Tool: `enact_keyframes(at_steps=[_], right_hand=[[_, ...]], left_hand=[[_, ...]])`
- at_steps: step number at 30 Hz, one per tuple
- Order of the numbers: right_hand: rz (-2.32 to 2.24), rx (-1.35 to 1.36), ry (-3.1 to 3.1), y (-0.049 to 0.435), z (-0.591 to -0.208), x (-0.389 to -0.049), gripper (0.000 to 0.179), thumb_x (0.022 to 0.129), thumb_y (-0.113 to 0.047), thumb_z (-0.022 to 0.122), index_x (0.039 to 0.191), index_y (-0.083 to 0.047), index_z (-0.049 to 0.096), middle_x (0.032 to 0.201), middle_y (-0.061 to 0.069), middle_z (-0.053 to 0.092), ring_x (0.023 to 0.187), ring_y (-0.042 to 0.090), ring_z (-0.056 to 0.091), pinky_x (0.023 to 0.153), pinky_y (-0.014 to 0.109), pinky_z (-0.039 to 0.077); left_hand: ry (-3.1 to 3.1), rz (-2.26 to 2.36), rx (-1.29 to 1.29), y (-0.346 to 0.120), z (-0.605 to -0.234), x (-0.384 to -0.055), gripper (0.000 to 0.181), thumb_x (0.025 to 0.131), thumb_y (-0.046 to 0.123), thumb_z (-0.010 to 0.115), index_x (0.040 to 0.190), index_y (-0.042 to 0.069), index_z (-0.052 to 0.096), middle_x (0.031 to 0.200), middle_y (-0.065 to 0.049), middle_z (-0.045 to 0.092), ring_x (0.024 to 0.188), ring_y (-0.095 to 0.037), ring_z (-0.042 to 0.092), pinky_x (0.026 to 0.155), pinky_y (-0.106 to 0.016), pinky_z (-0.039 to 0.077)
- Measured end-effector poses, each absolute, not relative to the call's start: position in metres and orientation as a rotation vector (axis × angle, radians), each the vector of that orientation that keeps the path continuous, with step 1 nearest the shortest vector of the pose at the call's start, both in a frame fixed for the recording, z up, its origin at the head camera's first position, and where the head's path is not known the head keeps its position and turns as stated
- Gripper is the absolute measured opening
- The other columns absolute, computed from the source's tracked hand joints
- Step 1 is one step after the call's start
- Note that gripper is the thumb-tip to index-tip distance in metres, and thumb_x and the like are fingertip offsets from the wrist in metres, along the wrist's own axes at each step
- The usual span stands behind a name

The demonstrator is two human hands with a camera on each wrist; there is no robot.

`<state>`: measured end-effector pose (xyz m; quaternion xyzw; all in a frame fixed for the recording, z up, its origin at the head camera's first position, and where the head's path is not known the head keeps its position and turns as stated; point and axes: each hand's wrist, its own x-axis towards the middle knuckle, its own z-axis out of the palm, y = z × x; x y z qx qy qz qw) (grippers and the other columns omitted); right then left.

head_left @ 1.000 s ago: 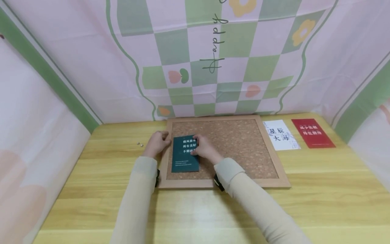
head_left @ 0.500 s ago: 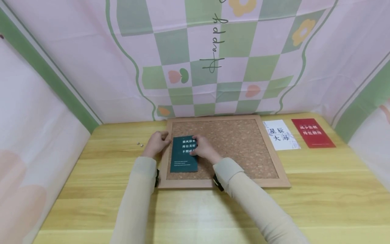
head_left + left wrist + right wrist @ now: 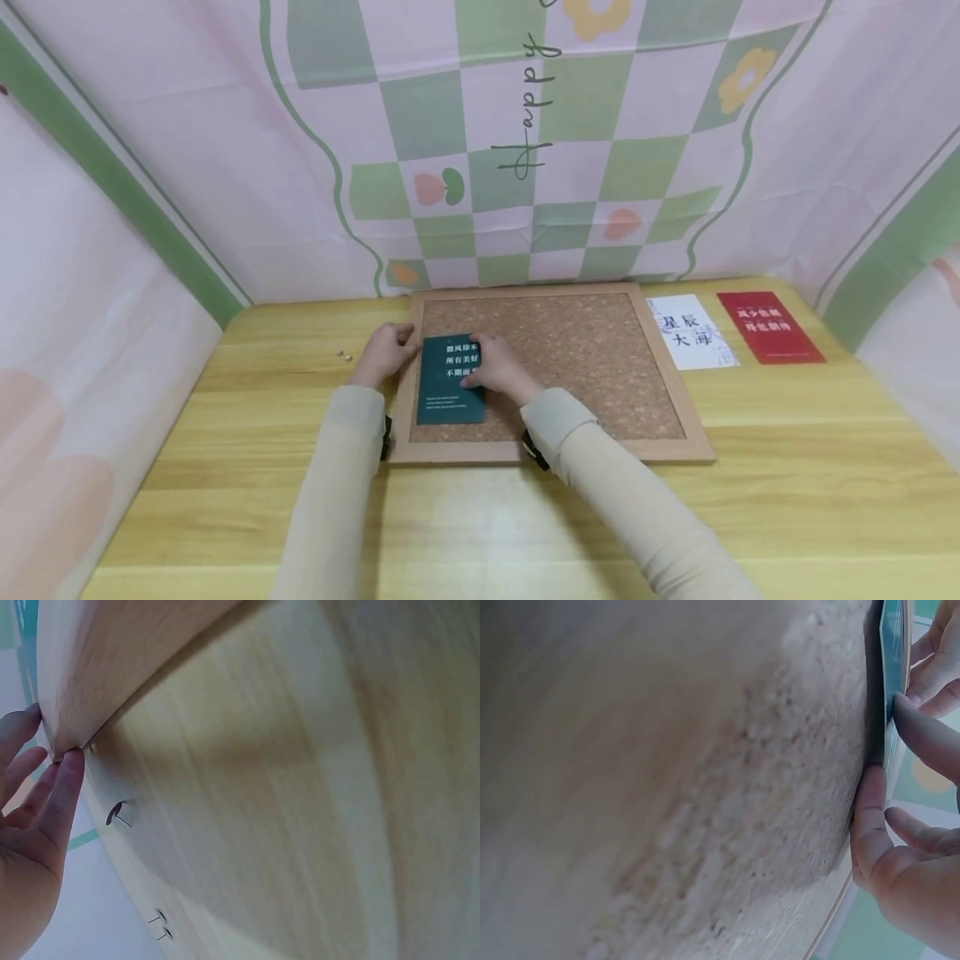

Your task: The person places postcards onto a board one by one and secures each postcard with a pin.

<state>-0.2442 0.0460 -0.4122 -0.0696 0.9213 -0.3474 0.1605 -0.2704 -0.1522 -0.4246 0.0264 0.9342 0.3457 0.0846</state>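
In the head view a dark teal card (image 3: 450,400) with white printed characters lies over the left part of a wood-framed cork board (image 3: 592,367). My right hand (image 3: 498,367) pinches its right edge between thumb and fingers. The right wrist view shows the teal card (image 3: 891,660) edge-on just above the cork, fingertips on its edge. At the board's left side my left hand (image 3: 384,354) grips the wooden frame (image 3: 112,667), with the thumb at its top edge and the fingers against its side.
Small metal thumbtacks (image 3: 345,356) lie on the wooden table (image 3: 277,417) left of the board; a thumbtack (image 3: 115,814) sits near my left hand in the left wrist view. Right of the board lie a white card (image 3: 693,342) and a red card (image 3: 772,329). A patterned cloth (image 3: 502,183) hangs behind.
The teal card and my right hand have shifted slightly to the left across the cork board. My left hand stays at the frame.
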Motion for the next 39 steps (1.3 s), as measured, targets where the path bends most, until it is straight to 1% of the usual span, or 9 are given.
enact_keyframes(at_steps=[9,17,26,31,34,39], right_hand=[[-0.961,-0.216,2.645,0.046,-0.410,-0.243,0.084,0.077,-0.013,0.079,0.146,-0.002,0.033,0.150,0.024,0.033,0.138,0.037,0.035,0.115,0.046,0.032],[-0.922,-0.229,2.644,0.044,-0.408,-0.242,0.088,0.076,-0.014,0.080,0.148,-0.001,0.030,0.153,0.025,0.027,0.141,0.038,0.030,0.115,0.047,0.031],[-0.882,-0.239,2.654,0.042,-0.408,-0.241,0.090,0.076,-0.016,0.080,0.148,0.000,0.029,0.149,0.027,0.029,0.136,0.038,0.037,0.114,0.045,0.034],[-0.887,-0.246,2.652,0.041,-0.408,-0.239,0.090,0.076,-0.015,0.081,0.148,0.001,0.029,0.149,0.026,0.030,0.136,0.037,0.037,0.114,0.045,0.034],[-0.885,-0.249,2.652,0.042,-0.409,-0.239,0.090,0.076,-0.016,0.081,0.148,0.000,0.029,0.149,0.026,0.030,0.136,0.037,0.037,0.114,0.045,0.034],[-0.898,-0.236,2.640,0.043,-0.411,-0.240,0.088,0.076,-0.016,0.080,0.146,0.003,0.031,0.147,0.027,0.030,0.135,0.037,0.038,0.114,0.045,0.034]], left_hand=[[2.782,1.033,0.080,-0.150,-0.420,-0.271,0.047,0.098,0.017,0.053,0.140,-0.001,0.044,0.145,-0.019,0.045,0.129,-0.034,0.050,0.106,-0.043,0.044],[2.783,1.032,0.076,-0.150,-0.420,-0.273,0.047,0.098,0.017,0.052,0.140,-0.001,0.043,0.146,-0.020,0.044,0.130,-0.034,0.049,0.106,-0.043,0.045],[2.756,1.042,0.065,-0.151,-0.419,-0.271,0.046,0.099,0.019,0.050,0.141,-0.001,0.043,0.146,-0.019,0.044,0.130,-0.035,0.049,0.106,-0.043,0.045],[2.767,0.999,0.045,-0.154,-0.417,-0.272,0.044,0.100,0.018,0.047,0.140,0.000,0.044,0.145,-0.020,0.046,0.130,-0.035,0.048,0.106,-0.044,0.044],[2.776,0.979,0.049,-0.155,-0.417,-0.271,0.043,0.100,0.018,0.047,0.139,-0.001,0.045,0.143,-0.021,0.048,0.129,-0.035,0.049,0.104,-0.045,0.045],[2.764,0.983,0.029,-0.161,-0.414,-0.269,0.044,0.100,0.017,0.046,0.140,-0.001,0.044,0.143,-0.022,0.047,0.126,-0.035,0.052,0.097,-0.044,0.050]])
